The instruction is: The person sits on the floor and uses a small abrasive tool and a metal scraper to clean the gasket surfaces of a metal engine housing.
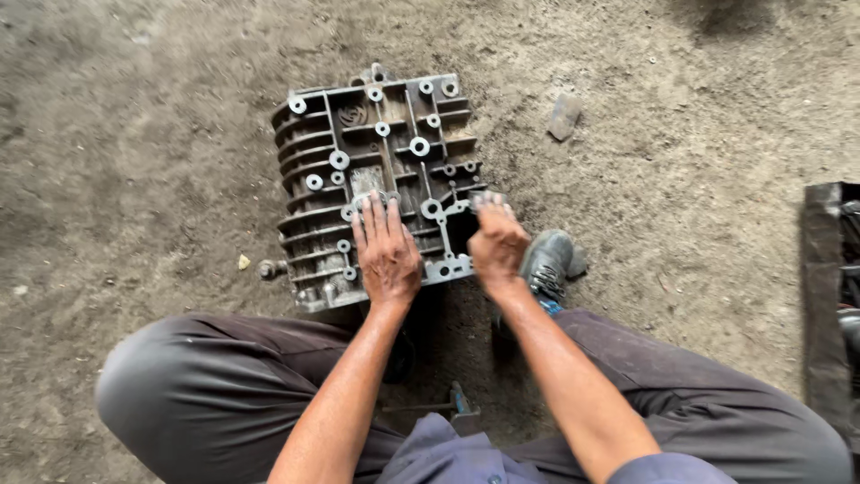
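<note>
Two bare hands work over one large grey ribbed cast-metal housing [376,170], which lies flat on the dirt floor [134,179], open ribbed side up, directly ahead of the squatting person's knees. Its long axis runs away from the person, tilted slightly to the left. The left hand [387,251] lies flat, palm down, on the near middle of the housing, fingers spread apart and pointing up the long axis, clamped on nothing. The right hand [497,244] sits at the housing's near right edge, fingers curled together against the rim; whether that grip is pinching something small I cannot tell. Both hands touch the casting, so neither is nearer.

Dark grey trousers [206,385] frame the near side. A black worn shoe [548,262] stands just beside the right hand. A dark flat object [820,296] lies at the floor's right edge. A small grey stone [564,116] rests beyond, well apart; a hammer-like tool [461,408] lies between the legs.
</note>
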